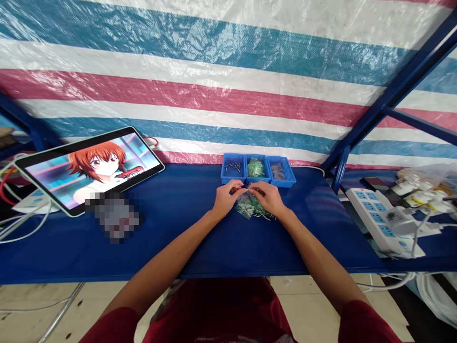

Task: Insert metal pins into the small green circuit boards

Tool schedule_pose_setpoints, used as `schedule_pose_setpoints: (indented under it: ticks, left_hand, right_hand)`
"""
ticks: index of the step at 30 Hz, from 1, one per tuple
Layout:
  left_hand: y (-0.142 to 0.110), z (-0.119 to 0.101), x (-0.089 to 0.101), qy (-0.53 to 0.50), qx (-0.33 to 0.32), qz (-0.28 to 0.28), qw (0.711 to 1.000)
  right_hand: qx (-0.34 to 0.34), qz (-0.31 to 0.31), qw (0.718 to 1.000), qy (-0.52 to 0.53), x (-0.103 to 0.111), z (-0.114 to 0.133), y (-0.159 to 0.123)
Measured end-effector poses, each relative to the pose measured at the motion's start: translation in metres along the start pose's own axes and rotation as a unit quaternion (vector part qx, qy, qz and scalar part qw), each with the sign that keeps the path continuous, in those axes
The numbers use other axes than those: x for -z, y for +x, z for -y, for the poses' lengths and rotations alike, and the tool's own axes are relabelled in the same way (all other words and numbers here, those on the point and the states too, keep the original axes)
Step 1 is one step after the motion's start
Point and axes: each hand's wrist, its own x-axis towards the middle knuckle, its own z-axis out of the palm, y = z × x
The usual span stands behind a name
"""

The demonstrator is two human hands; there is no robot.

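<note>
My left hand (227, 198) and my right hand (268, 197) are close together over the blue table, just in front of the small blue bins. The fingers of both are pinched at the top edge of a small clear plastic bag (244, 207), which has green pieces showing through it. Beneath and beside the bag lies a loose pile of green pieces and thin metal screws (264, 214), partly covered by my right hand. Behind my hands stand a bin of dark metal screws (233, 166), a bin of green pieces (255, 166) and a bin of greyish pieces (277, 170).
At the left a tablet (96, 166) leans with a picture on its screen, near white and red cables. A blurred-out object (117, 216) lies before it. To the right are a white power strip (374, 219) and several white bottles (428, 197). A blue frame post (364, 119) rises behind.
</note>
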Motion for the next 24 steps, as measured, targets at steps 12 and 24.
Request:
schedule_pose_setpoints:
  ticks: [12, 24]
  left_hand:
    - [0.002, -0.004, 0.002, 0.020, -0.008, 0.008, 1.000]
    - [0.002, -0.010, 0.004, 0.000, 0.015, 0.002, 1.000]
  right_hand:
    - [-0.032, -0.024, 0.999, -0.013, 0.002, -0.001, 0.001]
    - [-0.001, -0.010, 1.000, -0.022, 0.000, -0.002, 0.000]
